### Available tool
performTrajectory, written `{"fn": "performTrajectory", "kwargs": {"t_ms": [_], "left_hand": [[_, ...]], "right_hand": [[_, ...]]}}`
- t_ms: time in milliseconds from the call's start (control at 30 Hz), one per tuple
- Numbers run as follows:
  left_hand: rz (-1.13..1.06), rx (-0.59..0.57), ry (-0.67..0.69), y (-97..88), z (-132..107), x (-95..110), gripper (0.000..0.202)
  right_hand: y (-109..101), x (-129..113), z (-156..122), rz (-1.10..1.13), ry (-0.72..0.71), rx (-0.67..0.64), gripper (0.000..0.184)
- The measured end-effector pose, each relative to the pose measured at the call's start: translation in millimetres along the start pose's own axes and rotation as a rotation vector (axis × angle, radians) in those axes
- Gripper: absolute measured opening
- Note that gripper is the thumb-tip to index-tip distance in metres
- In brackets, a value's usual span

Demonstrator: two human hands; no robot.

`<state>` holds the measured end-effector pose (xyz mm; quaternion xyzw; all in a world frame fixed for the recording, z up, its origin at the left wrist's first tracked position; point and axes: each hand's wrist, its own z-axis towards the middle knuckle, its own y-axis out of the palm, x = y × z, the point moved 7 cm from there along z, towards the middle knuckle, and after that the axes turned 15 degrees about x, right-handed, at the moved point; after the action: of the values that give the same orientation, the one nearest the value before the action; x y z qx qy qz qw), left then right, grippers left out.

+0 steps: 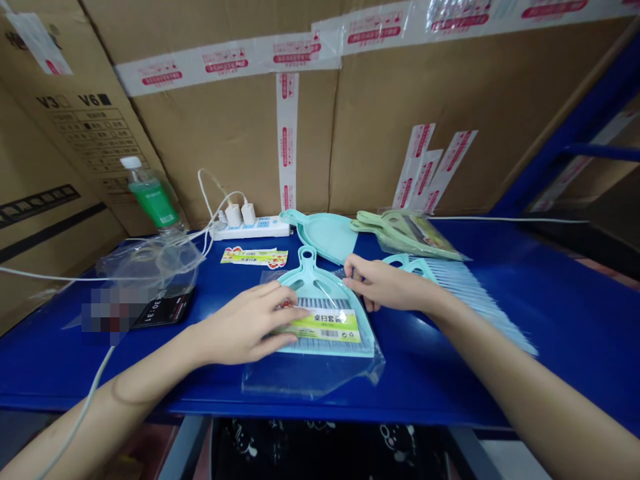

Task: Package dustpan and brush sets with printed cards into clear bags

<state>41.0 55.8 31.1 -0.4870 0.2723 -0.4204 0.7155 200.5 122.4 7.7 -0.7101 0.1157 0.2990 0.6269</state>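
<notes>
In front of me on the blue table lies a light-blue dustpan with a brush set in it, bristles towards me. A yellow-green label card lies across the bristles, and a clear plastic bag is around or under the set. My left hand rests on the card's left part, fingers apart. At the dustpan's upper right edge, my right hand has its fingers curled in a pinch at what looks like the bag's edge. The exact grip is partly hidden by the fingers.
Behind stand another blue dustpan and bagged green sets. A loose blue brush lies right. At left are label cards, a power strip with cables, a bottle and a phone-like device. Cardboard boxes form the back.
</notes>
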Motion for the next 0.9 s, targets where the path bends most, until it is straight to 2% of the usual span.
{"fn": "performTrajectory", "kwargs": {"t_ms": [100,233,433,633,900], "left_hand": [[-0.038,-0.047,0.038,6.2,-1,8,0.036],[0.006,-0.072,0.096,12.1,-3,13,0.035],[0.104,-0.073,0.163,18.0,-6,17,0.029],[0.148,-0.049,0.175,19.3,-6,21,0.028],[0.129,-0.005,0.148,21.1,-4,19,0.023]], "right_hand": [[4,2,6,0.056,0.029,0.071,0.004],[3,0,11,0.106,0.026,0.156,0.015],[-5,-6,12,0.090,-0.081,0.236,0.031],[-2,-5,11,0.047,-0.052,0.175,0.029],[-1,-8,9,-0.026,-0.099,0.151,0.032]]}}
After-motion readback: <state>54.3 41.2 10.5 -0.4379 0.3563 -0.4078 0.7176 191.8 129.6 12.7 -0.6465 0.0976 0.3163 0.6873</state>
